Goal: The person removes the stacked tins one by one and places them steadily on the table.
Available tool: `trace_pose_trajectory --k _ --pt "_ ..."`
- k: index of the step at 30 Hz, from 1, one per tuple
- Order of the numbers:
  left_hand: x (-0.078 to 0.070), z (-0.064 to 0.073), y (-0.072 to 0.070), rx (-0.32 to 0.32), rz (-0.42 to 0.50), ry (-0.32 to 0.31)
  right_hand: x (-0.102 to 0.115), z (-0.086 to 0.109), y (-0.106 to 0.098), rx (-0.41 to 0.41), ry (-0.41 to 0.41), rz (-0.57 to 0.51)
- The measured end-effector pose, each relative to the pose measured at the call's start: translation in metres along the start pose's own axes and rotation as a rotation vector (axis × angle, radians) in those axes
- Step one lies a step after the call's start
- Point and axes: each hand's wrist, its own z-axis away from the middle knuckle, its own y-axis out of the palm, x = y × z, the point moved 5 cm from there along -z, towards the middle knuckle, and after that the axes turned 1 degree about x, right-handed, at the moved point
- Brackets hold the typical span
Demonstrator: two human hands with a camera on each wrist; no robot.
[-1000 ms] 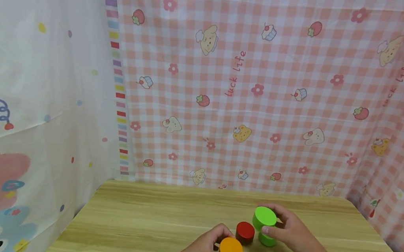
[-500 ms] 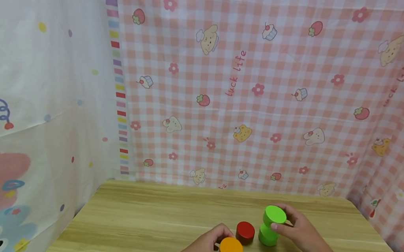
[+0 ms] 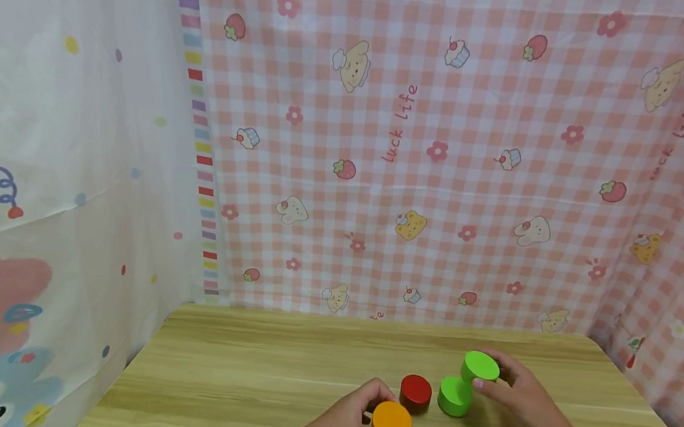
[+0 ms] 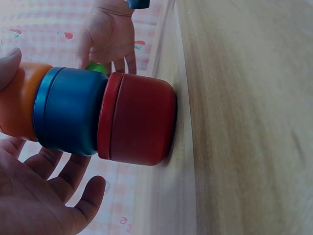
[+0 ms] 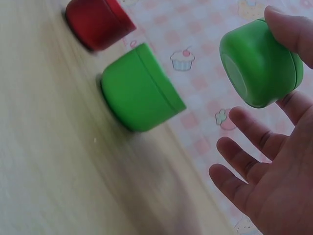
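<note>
My left hand [image 3: 345, 423] pinches an orange round tin [image 3: 391, 423] between thumb and finger. In the left wrist view it tops a column, above a blue tin [image 4: 72, 110] and a red tin [image 4: 139, 120] that stands on the table. Its other fingers spread beside the blue one. Raised in my right hand [image 3: 517, 396] is a light green tin [image 3: 480, 366], tilted in the right wrist view and gripped by thumb and finger. Below it and to its left, a second green tin [image 3: 455, 397] stands on the table. Another red tin [image 3: 415, 393] stands beside that one.
The wood-grain table [image 3: 257, 368] stretches to a pink checked cloth [image 3: 340, 240] at its back. A white patterned cloth [image 3: 99, 154] hangs on the left, and checked cloth also closes the right side.
My right hand has moved to the right with the raised green tin, from over the standing green tin to its right. The left hand and the orange tin stay put.
</note>
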Motion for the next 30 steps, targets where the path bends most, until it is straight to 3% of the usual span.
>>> trace_pose_trajectory --k 17,25,30 --pt "0.003 0.002 0.001 -0.02 0.017 -0.03 -0.024 0.002 -0.011 -0.013 -0.003 0.009" --pt "0.002 0.002 0.002 -0.007 0.027 -0.021 -0.032 0.004 -0.014 0.006 0.079 -0.004" --pt "0.002 0.002 0.001 -0.004 0.02 -0.015 -0.038 0.005 -0.015 0.015 0.083 0.016"
